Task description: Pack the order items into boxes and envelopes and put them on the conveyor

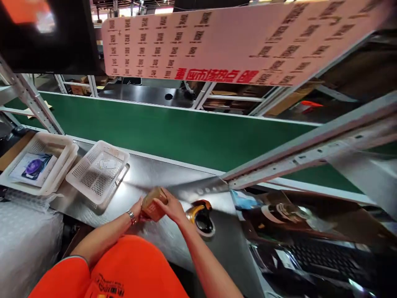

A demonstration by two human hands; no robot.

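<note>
A small brown cardboard box (152, 205) is held tilted above the metal bench (133, 186), close to my body. My left hand (140, 210), with a metal watch on its wrist, grips the box's left side; most of its fingers are hidden. From the right, my right hand (171, 205) is closed over the box, its thumb across the upper face. Just right of that hand, what looks like a black and yellow tape dispenser (200, 217) stands on the bench.
A white perforated basket (98, 171) holds a paper slip; stacked baskets (60, 165) at left hold a printed packet (33, 167). Bubble wrap (27, 244) fills the lower left. Beyond runs a green conveyor belt (149, 128). A metal post (297, 149) and a keyboard (325, 256) are right.
</note>
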